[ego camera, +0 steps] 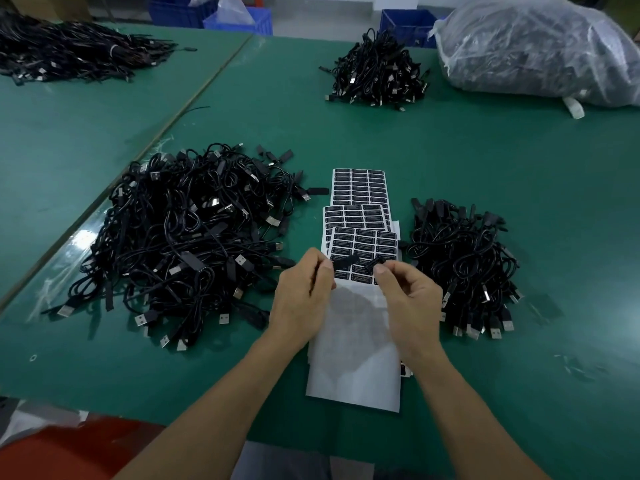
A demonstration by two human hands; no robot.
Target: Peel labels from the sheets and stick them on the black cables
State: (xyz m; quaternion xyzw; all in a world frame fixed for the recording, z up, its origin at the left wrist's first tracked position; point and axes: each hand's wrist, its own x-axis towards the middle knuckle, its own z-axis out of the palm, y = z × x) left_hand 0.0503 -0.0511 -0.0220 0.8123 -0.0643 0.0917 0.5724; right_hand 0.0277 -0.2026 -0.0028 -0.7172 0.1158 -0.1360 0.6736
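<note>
Cable end (346, 260) sits pinched between thumb and curled fingers of the left hand (301, 296), just above the label sheets (360, 216) — likely steadied so the right hand (410, 299), pinching what looks like a peeled label (375, 264) at its fingertips, can press it on.

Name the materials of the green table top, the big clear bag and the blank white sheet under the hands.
Green table top: smooth mat, likely rubber or vinyl; soft glare patches. Big clear bag: thin plastic film, crinkled and shiny. Blank white sheet: probably label backing paper; smooth, lies flat.
</note>
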